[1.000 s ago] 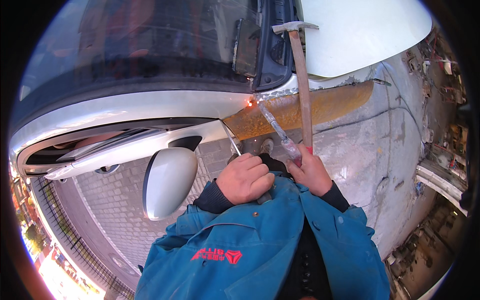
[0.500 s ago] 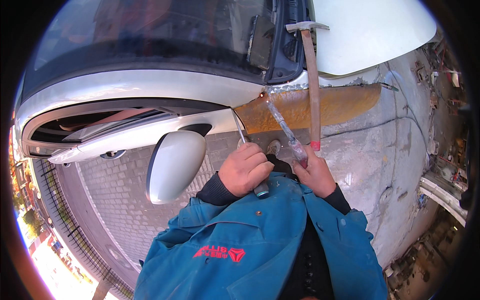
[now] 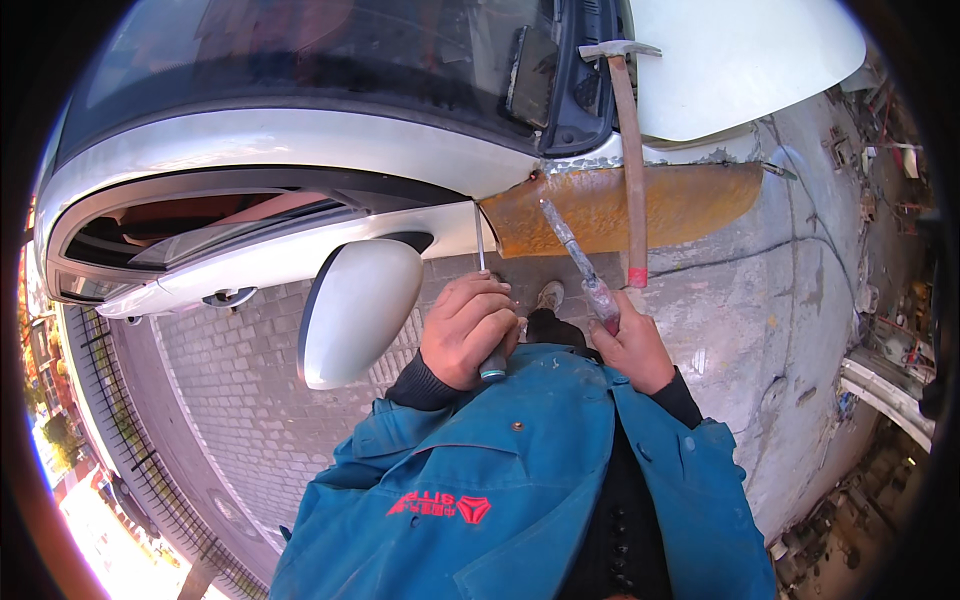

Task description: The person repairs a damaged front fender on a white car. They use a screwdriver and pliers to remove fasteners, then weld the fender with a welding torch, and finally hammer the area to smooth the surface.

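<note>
My left hand (image 3: 465,330) is closed around a screwdriver (image 3: 480,240). Its metal shaft points away from me, the tip at the rear edge of a brown, rusty-looking panel (image 3: 690,205), beside the white car door (image 3: 370,245). The teal end of its handle shows below my fist. In my right hand (image 3: 637,345) is a slim, worn, whitish metal rod tool (image 3: 572,250) with a reddish handle; its tip lies over the panel near the upper corner. A claw hammer (image 3: 629,140) rests across the panel, its head by the base of the windshield.
A white side mirror (image 3: 365,310) juts out left of my left hand. The white hood (image 3: 740,65) is at the far right. Paving (image 3: 260,390) and a concrete floor (image 3: 740,330) with a cable lie below. Clutter (image 3: 890,180) lines the right edge.
My left hand has shifted a little left, and the screwdriver has swung from slanted to nearly straight. The car sits slightly higher in the picture. My right hand keeps its grip on the rod tool.
</note>
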`<action>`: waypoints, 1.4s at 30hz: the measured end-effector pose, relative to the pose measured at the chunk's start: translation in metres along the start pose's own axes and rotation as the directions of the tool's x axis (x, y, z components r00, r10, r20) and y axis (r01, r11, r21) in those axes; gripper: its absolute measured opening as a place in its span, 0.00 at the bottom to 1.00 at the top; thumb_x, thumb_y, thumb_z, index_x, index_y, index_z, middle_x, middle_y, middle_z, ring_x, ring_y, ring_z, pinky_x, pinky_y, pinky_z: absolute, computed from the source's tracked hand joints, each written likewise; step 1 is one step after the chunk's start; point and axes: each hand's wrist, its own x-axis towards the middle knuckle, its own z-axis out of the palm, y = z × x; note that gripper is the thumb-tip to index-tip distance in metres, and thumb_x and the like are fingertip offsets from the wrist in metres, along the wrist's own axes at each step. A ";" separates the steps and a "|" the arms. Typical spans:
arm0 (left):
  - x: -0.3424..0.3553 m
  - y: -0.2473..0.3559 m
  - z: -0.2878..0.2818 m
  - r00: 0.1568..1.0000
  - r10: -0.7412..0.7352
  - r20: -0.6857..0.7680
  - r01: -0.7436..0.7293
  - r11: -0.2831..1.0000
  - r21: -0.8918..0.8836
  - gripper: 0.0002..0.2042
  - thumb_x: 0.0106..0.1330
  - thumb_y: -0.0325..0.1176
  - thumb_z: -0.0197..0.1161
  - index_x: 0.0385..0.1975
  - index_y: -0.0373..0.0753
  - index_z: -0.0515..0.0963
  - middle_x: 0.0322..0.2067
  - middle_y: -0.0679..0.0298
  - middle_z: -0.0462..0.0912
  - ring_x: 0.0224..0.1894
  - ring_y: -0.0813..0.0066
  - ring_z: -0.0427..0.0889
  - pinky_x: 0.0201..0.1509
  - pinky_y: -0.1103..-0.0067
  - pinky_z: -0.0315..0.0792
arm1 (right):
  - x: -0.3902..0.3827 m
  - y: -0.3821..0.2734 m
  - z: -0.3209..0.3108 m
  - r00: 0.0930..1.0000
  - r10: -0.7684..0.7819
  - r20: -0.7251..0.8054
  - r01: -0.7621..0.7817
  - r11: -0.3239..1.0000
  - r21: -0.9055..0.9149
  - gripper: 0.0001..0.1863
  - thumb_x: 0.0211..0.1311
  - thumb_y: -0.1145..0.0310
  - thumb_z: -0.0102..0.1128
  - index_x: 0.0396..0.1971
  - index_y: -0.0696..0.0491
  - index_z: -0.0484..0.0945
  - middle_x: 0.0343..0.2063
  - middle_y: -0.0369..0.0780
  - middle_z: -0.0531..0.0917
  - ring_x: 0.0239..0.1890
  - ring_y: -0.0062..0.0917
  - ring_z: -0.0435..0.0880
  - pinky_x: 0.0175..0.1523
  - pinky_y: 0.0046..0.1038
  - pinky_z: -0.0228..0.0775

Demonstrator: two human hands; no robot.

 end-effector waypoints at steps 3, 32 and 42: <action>-0.003 0.002 0.000 0.999 0.027 0.043 -0.025 0.999 -0.046 0.12 0.57 0.26 0.75 0.40 0.36 0.82 0.41 0.57 0.87 0.51 0.52 0.90 0.66 0.50 0.83 | -0.002 -0.002 0.002 1.000 -0.006 -0.001 0.006 1.000 -0.010 0.19 0.74 0.64 0.67 0.58 0.56 0.78 0.31 0.57 0.86 0.39 0.61 0.88 0.43 0.54 0.79; 0.035 0.002 0.013 0.955 0.249 0.163 -0.169 0.905 -0.391 0.12 0.60 0.26 0.71 0.43 0.35 0.81 0.40 0.55 0.84 0.49 0.53 0.87 0.71 0.46 0.78 | -0.012 0.011 0.018 0.978 0.110 -0.176 -0.109 0.994 0.014 0.26 0.79 0.60 0.66 0.69 0.55 0.71 0.39 0.58 0.88 0.44 0.58 0.90 0.48 0.48 0.81; 0.080 -0.009 0.047 0.962 0.252 0.105 -0.156 0.825 -0.543 0.14 0.58 0.17 0.71 0.43 0.36 0.80 0.37 0.58 0.84 0.41 0.54 0.87 0.64 0.50 0.81 | -0.016 0.007 0.002 0.972 0.076 -0.222 -0.080 0.997 -0.009 0.28 0.82 0.55 0.63 0.71 0.53 0.67 0.41 0.60 0.89 0.46 0.66 0.87 0.49 0.61 0.78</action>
